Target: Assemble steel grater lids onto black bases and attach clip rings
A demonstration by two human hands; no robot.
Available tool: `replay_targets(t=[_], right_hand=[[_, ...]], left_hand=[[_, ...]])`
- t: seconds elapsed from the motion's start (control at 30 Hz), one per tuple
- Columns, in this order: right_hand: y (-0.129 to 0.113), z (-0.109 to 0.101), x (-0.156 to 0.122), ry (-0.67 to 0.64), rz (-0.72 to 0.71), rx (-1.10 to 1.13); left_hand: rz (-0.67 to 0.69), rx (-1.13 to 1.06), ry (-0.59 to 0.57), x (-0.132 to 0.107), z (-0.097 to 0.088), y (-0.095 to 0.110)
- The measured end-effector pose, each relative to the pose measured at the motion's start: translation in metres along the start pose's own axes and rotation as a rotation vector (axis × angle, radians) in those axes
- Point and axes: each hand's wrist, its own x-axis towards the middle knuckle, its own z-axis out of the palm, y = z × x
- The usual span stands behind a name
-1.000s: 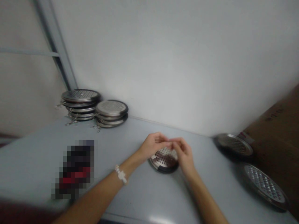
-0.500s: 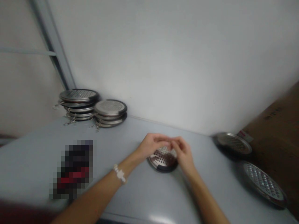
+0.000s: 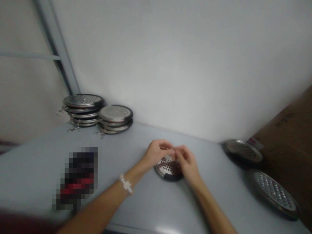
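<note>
A round metal grater (image 3: 166, 168) with a dark rim section lies flat on the grey table, in front of me. Over its far side my left hand (image 3: 156, 154) and my right hand (image 3: 188, 162) meet at the fingertips. Both pinch closed, and whatever sits between the fingers is too small and blurred to make out. The grater's far edge is hidden behind the fingers. A bracelet of pale beads is on my left wrist.
Two stacks of similar graters, a taller stack (image 3: 84, 101) and a shorter stack (image 3: 115, 114), stand at the back left, small metal clips hanging off them. Two more, a farther grater (image 3: 247, 152) and a nearer grater (image 3: 275, 191), lie by a cardboard box (image 3: 285, 139). A pixelated patch covers something at left.
My right hand has shifted slightly left and down, still fingertip to fingertip with my left. The grater stays in about the same place.
</note>
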Motion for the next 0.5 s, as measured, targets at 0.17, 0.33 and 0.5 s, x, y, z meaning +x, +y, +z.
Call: replay_targets(t=[0.17,0.33,0.5], right_hand=[[0.002,-0.001,0.001,0.015,0.001,0.015],[0.003,-0.005,0.003,-0.006,0.011,0.029],[0.006,0.003,-0.006,-0.104,0.051,0.005]], left_hand=[[0.048,0.075,-0.017,0.0,0.001,0.0],[0.109,0.189,0.016,-0.002,0.002,0.008],[0.206,0.356,0.029,-0.009,0.004,0.016]])
